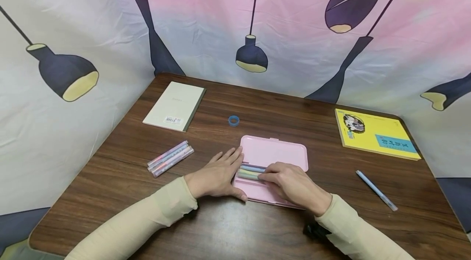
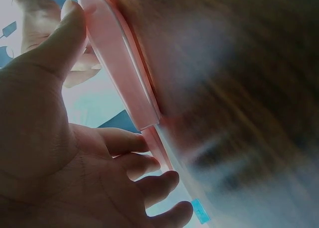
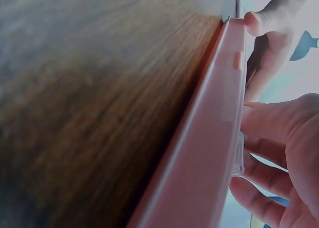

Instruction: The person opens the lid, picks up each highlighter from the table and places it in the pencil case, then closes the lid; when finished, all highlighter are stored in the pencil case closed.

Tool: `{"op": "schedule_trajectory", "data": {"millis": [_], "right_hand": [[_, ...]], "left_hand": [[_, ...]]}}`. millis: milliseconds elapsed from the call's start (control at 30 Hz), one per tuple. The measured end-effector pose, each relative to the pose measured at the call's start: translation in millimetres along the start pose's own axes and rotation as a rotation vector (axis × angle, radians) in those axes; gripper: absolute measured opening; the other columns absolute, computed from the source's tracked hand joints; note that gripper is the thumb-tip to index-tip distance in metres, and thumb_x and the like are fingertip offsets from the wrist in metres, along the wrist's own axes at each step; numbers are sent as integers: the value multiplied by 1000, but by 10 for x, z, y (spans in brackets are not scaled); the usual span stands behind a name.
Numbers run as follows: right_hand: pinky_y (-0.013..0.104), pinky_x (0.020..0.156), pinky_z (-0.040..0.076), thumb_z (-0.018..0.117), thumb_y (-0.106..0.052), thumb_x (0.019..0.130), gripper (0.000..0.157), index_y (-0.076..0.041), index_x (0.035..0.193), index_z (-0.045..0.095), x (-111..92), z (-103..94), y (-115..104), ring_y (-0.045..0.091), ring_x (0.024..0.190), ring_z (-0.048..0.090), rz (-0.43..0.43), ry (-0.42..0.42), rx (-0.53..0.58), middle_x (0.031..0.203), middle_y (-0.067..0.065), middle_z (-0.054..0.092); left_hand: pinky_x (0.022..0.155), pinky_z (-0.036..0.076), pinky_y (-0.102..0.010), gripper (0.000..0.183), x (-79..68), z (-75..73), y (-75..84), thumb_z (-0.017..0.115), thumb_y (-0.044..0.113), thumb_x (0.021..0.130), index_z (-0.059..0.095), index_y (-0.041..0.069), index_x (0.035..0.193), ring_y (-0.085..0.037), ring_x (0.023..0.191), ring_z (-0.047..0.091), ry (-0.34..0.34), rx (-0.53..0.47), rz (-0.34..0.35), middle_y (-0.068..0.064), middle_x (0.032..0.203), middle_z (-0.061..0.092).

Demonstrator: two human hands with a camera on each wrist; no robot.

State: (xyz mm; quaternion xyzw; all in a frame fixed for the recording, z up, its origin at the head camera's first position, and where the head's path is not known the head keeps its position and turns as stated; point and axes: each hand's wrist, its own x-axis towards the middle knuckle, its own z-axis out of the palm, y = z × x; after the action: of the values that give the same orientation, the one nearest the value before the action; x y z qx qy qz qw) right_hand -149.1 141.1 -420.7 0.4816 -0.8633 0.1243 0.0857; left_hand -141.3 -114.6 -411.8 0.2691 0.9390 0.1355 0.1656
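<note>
An opened pink pencil case (image 1: 257,191) lies on the table, its lid (image 1: 274,153) folded back on the far side. Inside its tray, blue, yellow and green pens lie side by side. My left hand (image 1: 217,173) is spread along the case's left side, thumb at the near corner and fingers by the lid; the left wrist view shows the thumb (image 2: 70,33) against the pink wall. My right hand (image 1: 290,184) reaches over the tray and pinches the right end of the green pen (image 1: 248,176). A clear pen end (image 3: 239,158) shows between its fingers in the right wrist view.
Several pens (image 1: 170,158) lie together left of the case. A single blue pen (image 1: 376,190) lies to the right. Farther back are a pale notebook (image 1: 174,104), a blue tape ring (image 1: 233,120) and a yellow book (image 1: 375,133). A printed cloth hangs behind the table.
</note>
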Motion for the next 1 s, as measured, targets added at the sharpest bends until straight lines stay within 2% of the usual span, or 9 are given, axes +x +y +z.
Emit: {"op": "schedule_trajectory", "data": {"millis": [767,1000], "right_hand": [[33,81,56,73,-13,90,18,-17,107,77,-17,2,-3,10,93,65,21,-5,14,102,-4,68],[32,78,56,75,-12,89,18,-17,105,77,-36,-20,28,8,89,65,5,57,36,99,-6,68]], "left_hand": [[122,13,-53,120,8,10,0,71,72,74,22,0,157,-31,153,11,3,-8,-3,-15,166,11],[121,13,-53,121,10,13,0,71,73,74,22,0,157,-31,153,11,4,-2,-4,-15,166,11]]}}
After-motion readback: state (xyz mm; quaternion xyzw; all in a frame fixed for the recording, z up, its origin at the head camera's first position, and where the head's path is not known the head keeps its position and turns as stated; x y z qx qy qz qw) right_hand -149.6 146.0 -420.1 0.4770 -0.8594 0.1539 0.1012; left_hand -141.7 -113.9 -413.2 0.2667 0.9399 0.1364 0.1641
